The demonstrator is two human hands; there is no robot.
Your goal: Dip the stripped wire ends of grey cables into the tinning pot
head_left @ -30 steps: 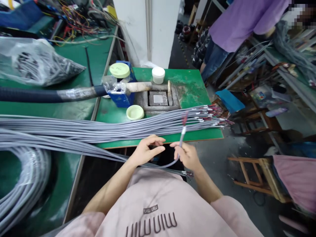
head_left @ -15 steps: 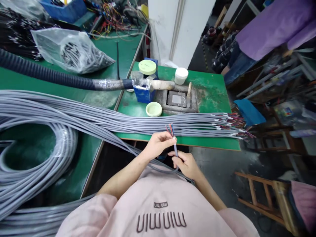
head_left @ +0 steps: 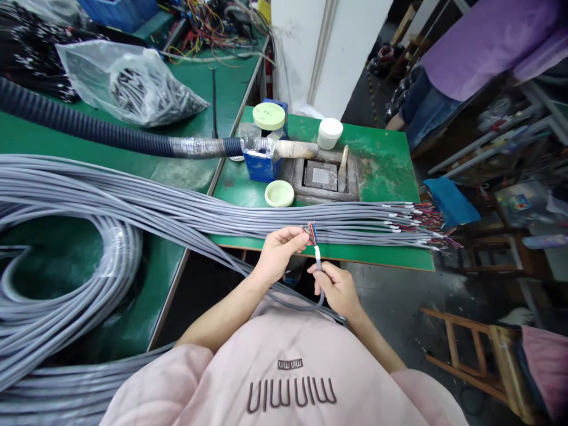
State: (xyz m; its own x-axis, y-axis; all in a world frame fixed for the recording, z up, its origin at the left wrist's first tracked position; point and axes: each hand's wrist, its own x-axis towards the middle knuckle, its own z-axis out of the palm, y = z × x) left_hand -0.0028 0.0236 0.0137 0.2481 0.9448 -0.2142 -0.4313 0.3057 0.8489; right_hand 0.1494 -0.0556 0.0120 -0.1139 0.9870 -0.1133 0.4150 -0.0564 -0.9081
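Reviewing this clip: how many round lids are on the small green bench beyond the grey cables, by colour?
Green lids: 2
White lid: 1
Total: 3

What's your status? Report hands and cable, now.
Left hand pinching coloured wires. Right hand gripping grey cable below white sleeve. Grey cable bundle just beyond hands.
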